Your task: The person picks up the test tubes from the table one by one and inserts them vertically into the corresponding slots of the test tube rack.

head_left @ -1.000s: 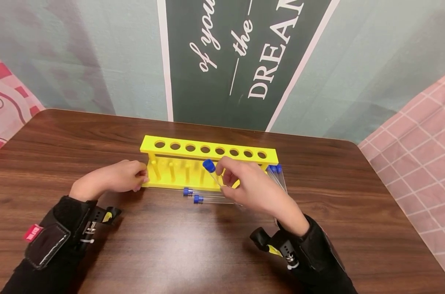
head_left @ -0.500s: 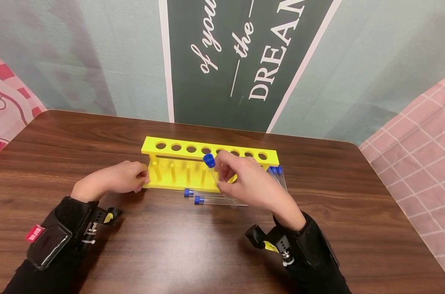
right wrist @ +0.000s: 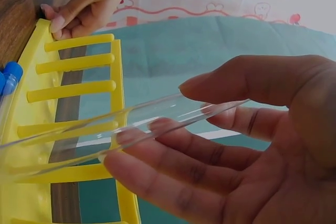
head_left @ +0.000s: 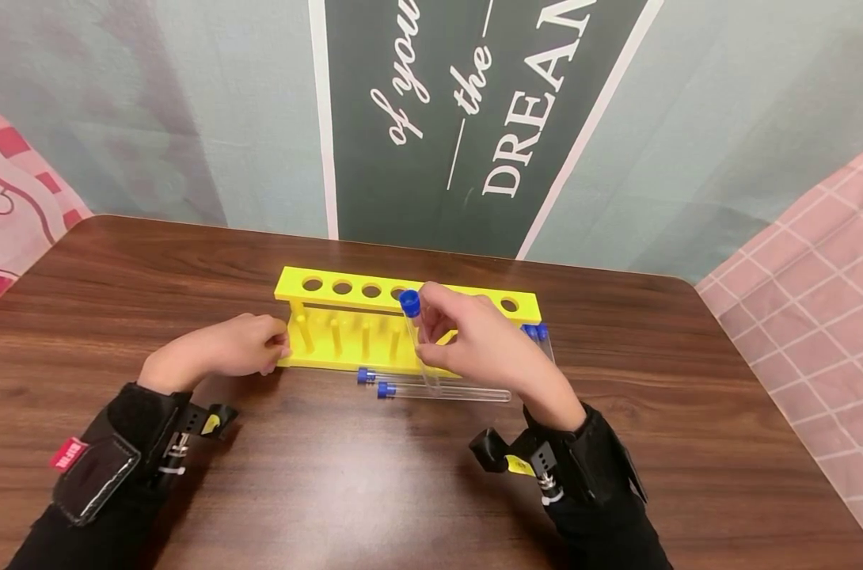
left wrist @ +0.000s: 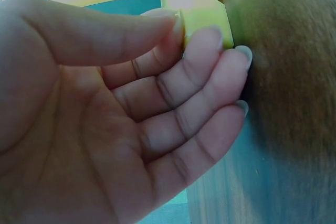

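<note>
A yellow test tube rack (head_left: pixel 356 290) stands on the table, its top board pierced by a row of round holes. My left hand (head_left: pixel 242 345) grips the rack's left end; in the left wrist view, thumb and fingertips pinch the yellow base corner (left wrist: pixel 207 24). My right hand (head_left: pixel 481 344) holds a clear test tube (right wrist: pixel 152 120) between thumb and fingers, its blue cap (head_left: pixel 409 303) up and the tube slightly tilted, in front of the rack's middle. Below it, two more capped test tubes lie along the rack's front; the nearer test tube (head_left: pixel 460 393) shows whole.
More blue-capped tubes (head_left: pixel 541 331) lie by the rack's right end, partly behind my right hand. The brown wooden table (head_left: pixel 332 483) reaches back to a fabric backdrop (head_left: pixel 260 119) with lettering. Pegs (head_left: pixel 365 340) stand up from the rack's base.
The test tube in my right hand has swung more upright, its cap rising slightly. The right forearm has shifted a little left, uncovering the nearer lying tube. My left hand stays at the rack.
</note>
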The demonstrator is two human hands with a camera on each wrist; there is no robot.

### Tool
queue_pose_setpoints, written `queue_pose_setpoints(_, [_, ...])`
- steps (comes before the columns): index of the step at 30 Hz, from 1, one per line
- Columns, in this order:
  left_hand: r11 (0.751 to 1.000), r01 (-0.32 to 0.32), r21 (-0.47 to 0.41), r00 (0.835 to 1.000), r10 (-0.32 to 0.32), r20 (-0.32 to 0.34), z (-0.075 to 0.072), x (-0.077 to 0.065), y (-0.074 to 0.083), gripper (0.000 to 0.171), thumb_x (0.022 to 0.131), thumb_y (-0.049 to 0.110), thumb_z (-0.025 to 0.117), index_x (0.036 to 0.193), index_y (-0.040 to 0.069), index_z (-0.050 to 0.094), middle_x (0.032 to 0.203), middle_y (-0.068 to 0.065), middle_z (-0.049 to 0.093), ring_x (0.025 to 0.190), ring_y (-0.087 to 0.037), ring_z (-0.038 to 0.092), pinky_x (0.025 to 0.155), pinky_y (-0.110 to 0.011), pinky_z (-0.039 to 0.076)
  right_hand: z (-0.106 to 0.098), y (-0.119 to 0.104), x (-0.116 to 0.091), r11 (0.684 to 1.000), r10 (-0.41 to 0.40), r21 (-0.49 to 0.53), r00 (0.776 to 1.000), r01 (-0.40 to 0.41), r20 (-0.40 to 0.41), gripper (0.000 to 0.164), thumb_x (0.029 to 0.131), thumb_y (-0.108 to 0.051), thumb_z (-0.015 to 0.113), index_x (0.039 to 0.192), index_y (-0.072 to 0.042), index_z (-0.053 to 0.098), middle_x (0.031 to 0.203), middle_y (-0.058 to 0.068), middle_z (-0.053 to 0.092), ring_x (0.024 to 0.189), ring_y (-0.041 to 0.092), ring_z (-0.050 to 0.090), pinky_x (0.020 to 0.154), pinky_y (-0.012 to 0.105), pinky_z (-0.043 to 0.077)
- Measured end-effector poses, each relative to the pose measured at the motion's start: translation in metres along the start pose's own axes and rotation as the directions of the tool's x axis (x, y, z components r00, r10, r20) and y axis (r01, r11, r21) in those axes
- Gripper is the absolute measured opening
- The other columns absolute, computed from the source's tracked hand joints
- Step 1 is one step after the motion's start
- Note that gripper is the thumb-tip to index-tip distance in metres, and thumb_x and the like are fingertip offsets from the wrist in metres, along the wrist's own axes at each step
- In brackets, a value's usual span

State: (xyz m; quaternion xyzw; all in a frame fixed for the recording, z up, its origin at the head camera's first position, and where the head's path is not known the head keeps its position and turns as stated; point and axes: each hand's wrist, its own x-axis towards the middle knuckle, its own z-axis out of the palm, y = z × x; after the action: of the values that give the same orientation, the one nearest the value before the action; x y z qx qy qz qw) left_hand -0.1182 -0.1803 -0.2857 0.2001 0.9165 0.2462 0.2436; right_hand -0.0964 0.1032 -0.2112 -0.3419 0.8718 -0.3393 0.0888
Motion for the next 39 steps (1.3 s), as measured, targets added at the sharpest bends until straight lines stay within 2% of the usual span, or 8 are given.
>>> queue_pose_setpoints(5, [1.0, -0.002, -0.002, 1.0, 0.002, -0.004, 0.0, -0.001, -0.0004, 0.015, 0.091, 0.006, 0.048, 0.078, 0.002, 0.053, 0.063, -0.002, 0.05, 0.056, -0.014, 0.044, 0.056, -0.028, 0.036, 0.0, 0.0032, 0.0018, 0.999, 0.008, 0.048, 1.0, -0.01, 0.026, 0.019, 0.079, 0.001, 0.063, 0.082, -0.007, 0.046, 0.076, 0.002, 0.054, 0.079, 0.012, 0.06, 0.074, 0.031, 0.05])
queue_pose_setpoints(15, [1.0, 0.005, -0.016, 1.0, -0.005, -0.007, -0.0002, -0.0023, 0.0016, 0.014, 0.091, 0.005, 0.048, 0.078, 0.002, 0.053, 0.062, -0.002, 0.049, 0.056, -0.014, 0.042, 0.055, -0.028, 0.035, 0.0033, 0.0034, 0.0057, 0.997, 0.028, 0.076, 0.999, -0.03, 0.029, 0.019, 0.079, 0.0, 0.065, 0.085, -0.007, 0.048, 0.077, 0.002, 0.055, 0.078, 0.011, 0.059, 0.072, 0.027, 0.05])
queue_pose_setpoints(39, [1.0, 0.003, -0.007, 1.0, -0.003, -0.008, 0.0006, -0.0021, 0.0015, 0.015, 0.091, 0.005, 0.048, 0.078, 0.002, 0.052, 0.062, -0.002, 0.049, 0.056, -0.014, 0.042, 0.056, -0.028, 0.035, 0.0016, 0.0019, 0.0064, 0.987, -0.031, 0.155, 0.999, 0.033, -0.016, 0.021, 0.079, 0.003, 0.062, 0.092, -0.007, 0.048, 0.079, 0.003, 0.056, 0.078, 0.012, 0.06, 0.072, 0.025, 0.051])
